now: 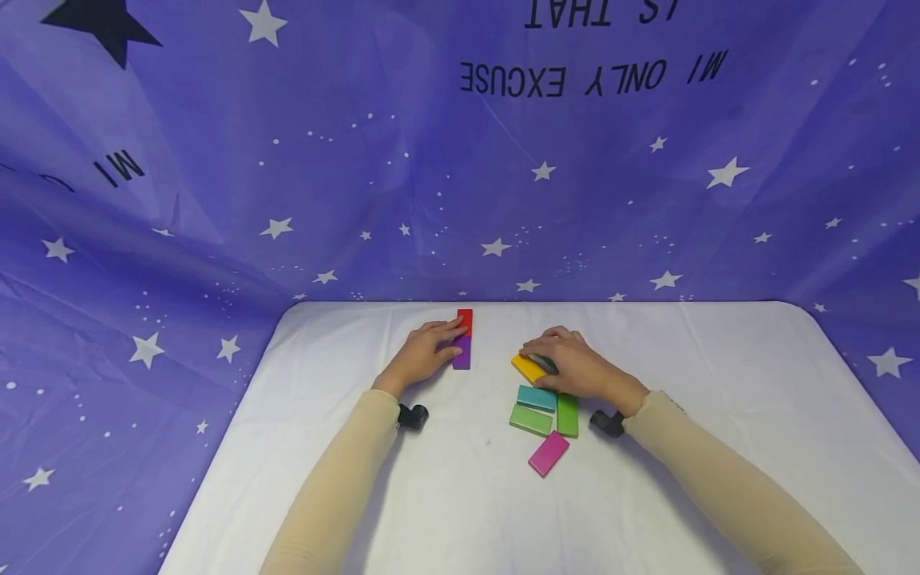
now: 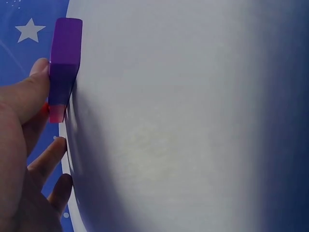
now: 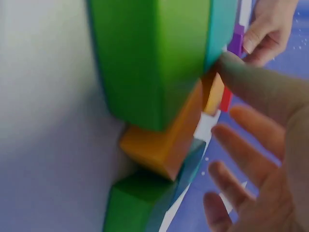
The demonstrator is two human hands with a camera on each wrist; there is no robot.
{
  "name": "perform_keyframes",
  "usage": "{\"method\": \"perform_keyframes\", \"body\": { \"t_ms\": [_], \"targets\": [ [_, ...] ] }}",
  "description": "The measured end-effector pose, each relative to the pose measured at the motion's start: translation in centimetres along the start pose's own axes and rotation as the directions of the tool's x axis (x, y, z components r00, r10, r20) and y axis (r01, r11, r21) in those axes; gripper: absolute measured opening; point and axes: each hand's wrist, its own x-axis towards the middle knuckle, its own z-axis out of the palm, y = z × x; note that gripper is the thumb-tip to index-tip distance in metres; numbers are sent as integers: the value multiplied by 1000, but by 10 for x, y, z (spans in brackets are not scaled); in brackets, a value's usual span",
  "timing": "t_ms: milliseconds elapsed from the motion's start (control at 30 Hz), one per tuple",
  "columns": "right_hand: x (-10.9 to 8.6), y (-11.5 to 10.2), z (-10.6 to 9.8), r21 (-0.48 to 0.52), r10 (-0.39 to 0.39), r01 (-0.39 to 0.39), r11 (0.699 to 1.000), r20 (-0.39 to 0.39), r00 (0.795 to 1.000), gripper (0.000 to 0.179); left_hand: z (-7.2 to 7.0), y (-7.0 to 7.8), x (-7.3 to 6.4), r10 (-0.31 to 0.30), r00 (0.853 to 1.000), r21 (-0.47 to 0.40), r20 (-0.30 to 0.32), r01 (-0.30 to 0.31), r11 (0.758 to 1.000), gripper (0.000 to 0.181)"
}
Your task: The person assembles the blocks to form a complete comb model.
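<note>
purple block (image 1: 462, 358) and red block (image 1: 465, 315) lie end to end near the far edge of the white table (image 1: 460, 495). left hand (image 1: 424, 351) touches both, nothing clasped. yellow block (image 1: 528, 368) is at right hand (image 1: 578, 367)'s fingers; can't tell if it's pinched. blocks look light, rigid, smooth, maybe slippery, not fragile; pinch long sides mid-length. table covering faintly creased; starry purple backdrop (image 1: 402, 192) behind.

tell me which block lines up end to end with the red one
The purple block, which the left hand touches. It extends the red block toward the person; the other blocks lie apart, nearer the right hand.
</note>
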Motion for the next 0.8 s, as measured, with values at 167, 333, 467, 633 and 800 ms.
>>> {"method": "perform_keyframes", "body": {
  "t_ms": [167, 333, 467, 633, 800],
  "targets": [
    [6, 7, -1, 50, -17, 13, 999, 91, 996, 60, 1, -2, 1, -10, 1000, -7, 2, 10, 1000, 48],
    [12, 12, 1, 73, -15, 6, 997, 119, 993, 60, 0, -3, 2, -30, 999, -10, 11, 30, 1000, 50],
    [14, 13, 1, 74, -9, 1, 997, 104, 995, 59, -1, -3, 4, -39, 999, -20, 7, 39, 999, 50],
    [14, 10, 0, 88, 34, -40, 995, 69, 997, 62, -2, -3, 5, -46, 999, -35, 5, 47, 998, 49],
    [14, 2, 2, 101, 84, -87, 991, 28, 996, 66, -2, -3, 3, -63, 998, -39, 25, 64, 997, 48]
  ]
}}
